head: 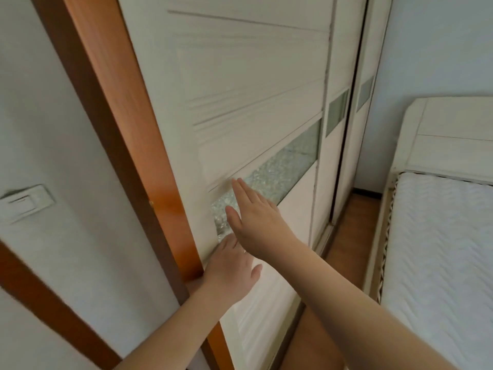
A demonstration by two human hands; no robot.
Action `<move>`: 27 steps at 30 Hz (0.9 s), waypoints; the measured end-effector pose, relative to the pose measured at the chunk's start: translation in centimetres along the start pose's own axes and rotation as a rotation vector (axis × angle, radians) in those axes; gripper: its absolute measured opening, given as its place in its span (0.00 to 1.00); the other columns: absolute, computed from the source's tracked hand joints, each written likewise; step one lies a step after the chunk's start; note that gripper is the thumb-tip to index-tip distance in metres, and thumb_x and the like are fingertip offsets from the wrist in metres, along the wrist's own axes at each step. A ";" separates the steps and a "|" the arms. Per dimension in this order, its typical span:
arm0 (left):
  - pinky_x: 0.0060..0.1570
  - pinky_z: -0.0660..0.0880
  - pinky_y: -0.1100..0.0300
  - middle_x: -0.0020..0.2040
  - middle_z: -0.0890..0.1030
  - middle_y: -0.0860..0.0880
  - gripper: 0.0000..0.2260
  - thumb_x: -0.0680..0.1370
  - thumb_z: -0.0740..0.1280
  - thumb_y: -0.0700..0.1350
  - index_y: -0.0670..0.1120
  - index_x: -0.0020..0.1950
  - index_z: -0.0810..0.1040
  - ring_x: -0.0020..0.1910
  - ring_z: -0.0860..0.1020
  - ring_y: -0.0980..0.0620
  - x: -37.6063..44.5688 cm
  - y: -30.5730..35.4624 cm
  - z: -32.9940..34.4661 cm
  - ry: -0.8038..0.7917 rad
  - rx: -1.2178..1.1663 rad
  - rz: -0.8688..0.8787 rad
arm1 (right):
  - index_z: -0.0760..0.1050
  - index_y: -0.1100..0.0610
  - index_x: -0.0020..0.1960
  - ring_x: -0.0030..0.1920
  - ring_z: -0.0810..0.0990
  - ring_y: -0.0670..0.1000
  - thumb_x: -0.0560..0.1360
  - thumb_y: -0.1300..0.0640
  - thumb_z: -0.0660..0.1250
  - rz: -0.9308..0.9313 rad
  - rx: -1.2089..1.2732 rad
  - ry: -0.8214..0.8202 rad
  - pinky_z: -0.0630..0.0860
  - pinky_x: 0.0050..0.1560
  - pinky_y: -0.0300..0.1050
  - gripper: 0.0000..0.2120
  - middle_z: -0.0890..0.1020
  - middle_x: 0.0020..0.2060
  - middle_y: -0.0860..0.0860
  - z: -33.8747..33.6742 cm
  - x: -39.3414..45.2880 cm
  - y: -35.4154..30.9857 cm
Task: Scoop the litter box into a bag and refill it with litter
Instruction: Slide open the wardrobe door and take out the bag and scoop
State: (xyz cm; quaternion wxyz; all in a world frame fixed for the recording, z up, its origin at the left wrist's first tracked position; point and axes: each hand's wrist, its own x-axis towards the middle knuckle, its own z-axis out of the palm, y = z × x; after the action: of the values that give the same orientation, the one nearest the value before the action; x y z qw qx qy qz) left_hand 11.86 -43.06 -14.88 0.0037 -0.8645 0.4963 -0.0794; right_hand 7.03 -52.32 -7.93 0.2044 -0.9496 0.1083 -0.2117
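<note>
Left hand (229,265) and right hand (257,222), fingers straight, flat against wardrobe door (253,89).

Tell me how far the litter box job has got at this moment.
Nothing looks done: no litter box, scoop, bag or litter is in view. In hand: both hands lie flat on a white sliding wardrobe door, the left hand at its edge by the wooden frame, the right hand over the frosted glass strip. Scooping and refilling remain.

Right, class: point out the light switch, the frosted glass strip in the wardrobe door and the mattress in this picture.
light switch (25,203): head view, middle of its white plate.
frosted glass strip (280,169): head view, bare textured glass above the hands.
mattress (440,249): head view, quilted top surface.
</note>
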 end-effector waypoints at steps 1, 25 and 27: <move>0.75 0.54 0.55 0.77 0.62 0.48 0.28 0.82 0.51 0.58 0.49 0.79 0.53 0.76 0.58 0.49 -0.2 0.0 0.0 0.003 0.001 0.018 | 0.44 0.52 0.79 0.77 0.50 0.48 0.82 0.47 0.48 -0.008 0.044 0.001 0.51 0.76 0.51 0.28 0.48 0.78 0.48 0.3 0.3 -0.6; 0.76 0.42 0.50 0.80 0.46 0.45 0.26 0.83 0.49 0.57 0.49 0.79 0.50 0.79 0.42 0.46 -0.2 0.2 4.1 0.038 0.095 0.042 | 0.37 0.57 0.78 0.77 0.45 0.47 0.83 0.47 0.43 0.057 0.081 -0.010 0.44 0.75 0.47 0.28 0.40 0.78 0.50 0.7 4.9 2.8; 0.75 0.43 0.49 0.80 0.48 0.44 0.26 0.83 0.50 0.57 0.49 0.79 0.53 0.79 0.44 0.46 0.0 0.5 4.6 0.035 0.092 0.009 | 0.37 0.57 0.78 0.77 0.45 0.48 0.83 0.48 0.43 0.034 0.082 -0.028 0.43 0.76 0.48 0.28 0.40 0.78 0.50 0.6 5.1 3.3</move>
State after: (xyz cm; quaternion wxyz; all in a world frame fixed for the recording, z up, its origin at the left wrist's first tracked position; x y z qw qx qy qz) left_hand 12.03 -43.66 -19.45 0.0353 -0.8596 0.4961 -0.1174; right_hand 11.43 -56.51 -8.07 0.2480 -0.9413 0.1127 -0.1992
